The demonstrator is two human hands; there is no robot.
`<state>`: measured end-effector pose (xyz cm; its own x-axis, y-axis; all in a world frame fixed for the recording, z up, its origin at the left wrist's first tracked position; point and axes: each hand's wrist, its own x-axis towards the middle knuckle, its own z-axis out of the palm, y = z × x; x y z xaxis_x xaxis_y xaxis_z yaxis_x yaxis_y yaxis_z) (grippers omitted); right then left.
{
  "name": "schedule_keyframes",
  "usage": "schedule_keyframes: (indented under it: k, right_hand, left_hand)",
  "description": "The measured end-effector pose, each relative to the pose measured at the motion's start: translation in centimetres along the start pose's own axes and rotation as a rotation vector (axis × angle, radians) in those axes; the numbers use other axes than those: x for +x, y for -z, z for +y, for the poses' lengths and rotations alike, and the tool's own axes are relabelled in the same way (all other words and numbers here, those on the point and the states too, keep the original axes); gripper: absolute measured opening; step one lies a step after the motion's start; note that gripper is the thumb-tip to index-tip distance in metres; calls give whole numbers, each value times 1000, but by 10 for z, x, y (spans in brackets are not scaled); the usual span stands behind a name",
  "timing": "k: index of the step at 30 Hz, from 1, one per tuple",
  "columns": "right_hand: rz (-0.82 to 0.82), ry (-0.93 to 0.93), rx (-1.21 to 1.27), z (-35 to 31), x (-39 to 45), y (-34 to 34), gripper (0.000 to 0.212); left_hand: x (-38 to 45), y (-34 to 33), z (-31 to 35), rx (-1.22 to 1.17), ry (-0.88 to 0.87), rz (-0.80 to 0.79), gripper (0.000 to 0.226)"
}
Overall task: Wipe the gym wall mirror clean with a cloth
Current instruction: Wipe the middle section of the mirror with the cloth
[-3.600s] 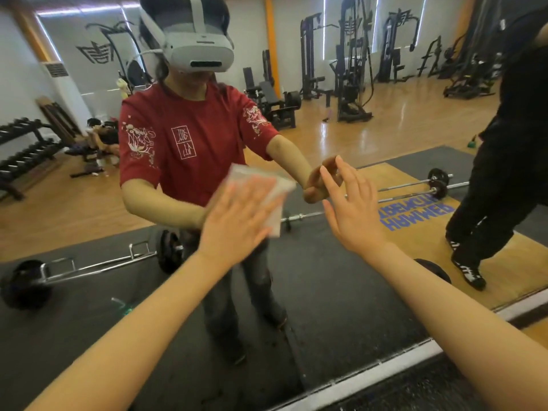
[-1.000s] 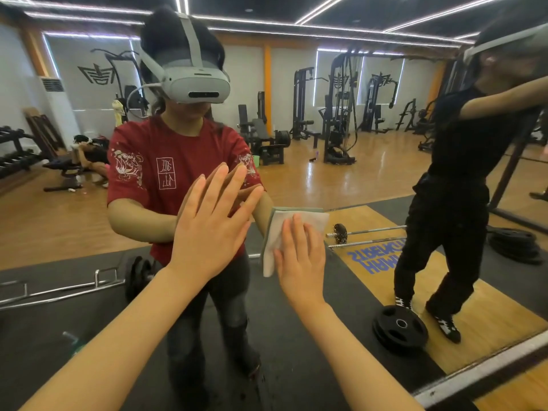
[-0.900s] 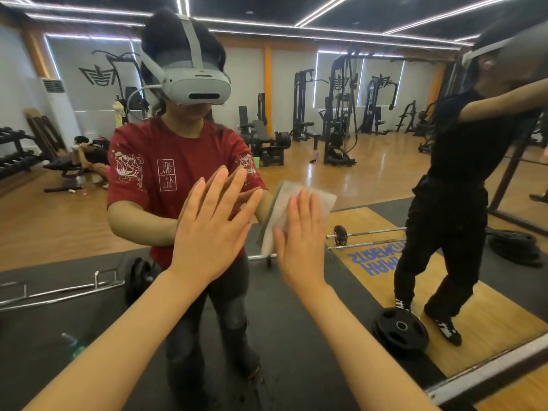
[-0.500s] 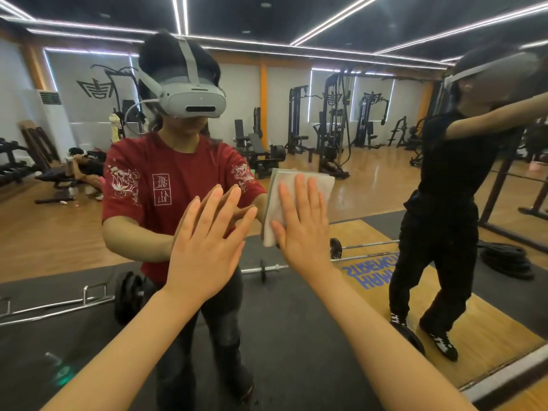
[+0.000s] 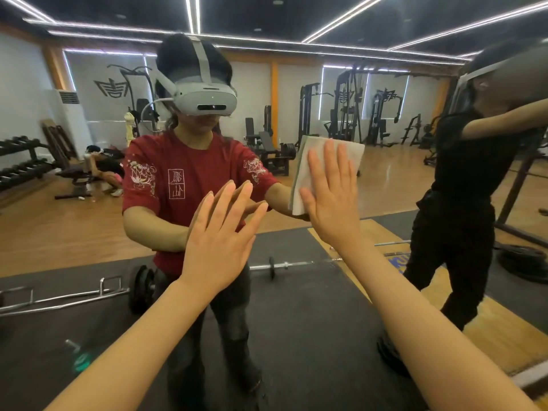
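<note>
The wall mirror (image 5: pixel 74 232) fills almost the whole view and reflects me in a red shirt with a headset. A white folded cloth (image 5: pixel 308 170) lies flat on the glass, right of centre. My right hand (image 5: pixel 332 197) presses it against the mirror with straight, spread fingers; the cloth sticks out above and to the left of the hand. My left hand (image 5: pixel 221 232) is flat on the bare glass lower and to the left, fingers straight, holding nothing.
The mirror's pale bottom frame (image 5: pixel 530 378) shows at the lower right corner. A person in black (image 5: pixel 462 185) stands reflected at the right, arm raised. Reflected barbells (image 5: pixel 275 266), black mats, weight machines and a dumbbell rack lie behind me.
My right hand has slid the cloth up the glass and a little to the right. My view has tilted upward. My left hand stays flat on the mirror; earlier it held the cloth.
</note>
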<state>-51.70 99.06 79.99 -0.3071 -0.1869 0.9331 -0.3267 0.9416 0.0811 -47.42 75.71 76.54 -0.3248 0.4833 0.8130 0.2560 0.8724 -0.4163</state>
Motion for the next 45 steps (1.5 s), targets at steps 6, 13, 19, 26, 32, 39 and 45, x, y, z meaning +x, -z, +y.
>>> schedule_keyframes:
  k: [6,13,19,26,32,39,45]
  right_hand:
    - [56,-400,85,51,-36,1,58]
    - [-19,-280,83,-50,-84,-31,63]
    - [-38,-240,21,-22,-101,-35,63]
    - [101,-724,142,16,-94,-29,59]
    - [-40,-605,127,-69,-150,-48,61]
    - [83,-1001,268,8,-118,-34,69]
    - [52,-1045,293,-16,-144,-41,66]
  left_hand:
    - [0,3,1,7,1,-13,54]
    - [-1,5,3,7,14,-10,56]
    - [-1,6,-1,18,-9,-22,53]
    - [0,7,6,5,35,-32,51]
    - [-1,6,6,9,30,-45,54]
    - [0,7,6,8,32,-43,53]
    - [0,7,5,6,28,-45,54]
